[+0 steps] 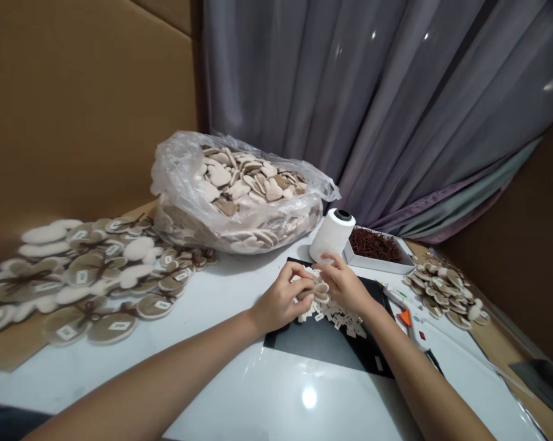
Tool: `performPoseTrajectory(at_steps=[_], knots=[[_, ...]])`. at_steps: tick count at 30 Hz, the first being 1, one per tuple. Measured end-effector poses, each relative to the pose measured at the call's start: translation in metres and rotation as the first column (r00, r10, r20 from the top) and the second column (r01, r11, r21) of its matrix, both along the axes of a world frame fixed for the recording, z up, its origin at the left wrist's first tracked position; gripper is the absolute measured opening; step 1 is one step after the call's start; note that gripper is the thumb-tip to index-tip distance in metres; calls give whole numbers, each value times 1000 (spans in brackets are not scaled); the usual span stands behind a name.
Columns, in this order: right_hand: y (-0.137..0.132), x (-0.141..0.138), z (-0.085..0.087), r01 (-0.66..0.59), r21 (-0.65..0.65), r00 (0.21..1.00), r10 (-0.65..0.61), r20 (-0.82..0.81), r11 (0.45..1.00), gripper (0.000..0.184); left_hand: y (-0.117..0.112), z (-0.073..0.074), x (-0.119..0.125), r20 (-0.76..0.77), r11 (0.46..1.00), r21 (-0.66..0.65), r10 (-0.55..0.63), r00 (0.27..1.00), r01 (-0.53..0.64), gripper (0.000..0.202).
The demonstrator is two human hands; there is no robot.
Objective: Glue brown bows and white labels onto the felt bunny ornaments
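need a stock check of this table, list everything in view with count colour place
plastic bag: one, clear, back of table
heart-shaped pieces: many, cream and tan, in bag
labelled pieces: many, tan and cream, table's left
thread cone: one, white, beside bag
box of strands: one, white with brown strands, back right
small pieces: many, tan, far right
glue gun: one, white and orange, right of mat
mat: one, black, centre
tags: many, white, on mat
curtain: one, grey, behind table
left hand: one, on small piece above mat
right hand: one, on same piece

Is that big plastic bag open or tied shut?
Open: the clear plastic bag gapes at the top, showing the pale cut-out pieces inside.
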State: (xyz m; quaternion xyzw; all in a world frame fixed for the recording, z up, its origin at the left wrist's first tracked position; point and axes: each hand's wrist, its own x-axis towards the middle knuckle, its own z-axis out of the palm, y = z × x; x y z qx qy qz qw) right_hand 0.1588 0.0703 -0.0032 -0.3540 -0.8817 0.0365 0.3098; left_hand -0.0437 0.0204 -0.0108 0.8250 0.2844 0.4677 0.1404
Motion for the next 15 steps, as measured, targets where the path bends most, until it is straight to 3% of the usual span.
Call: performPoseTrajectory(at_steps=[2,6,10,15], knots=[[13,3,4,126,116,988,-115,-102,985,40,-1,0,-1,9,1000,9,-2,1000,2,15],[41,1,36,446,248,893,-410,-184,860,36,-3,-1,-2,2,1000,18,-18,1000,18,16],[66,-7,63,503,45,864,-501,-54,863,41,-11,3,1,-43,999,15,-44,998,45,15],[91,-7,73,495,-75,867,-498,-16,865,35,-39,12,8,-84,980,46,-187,979,191,12]])
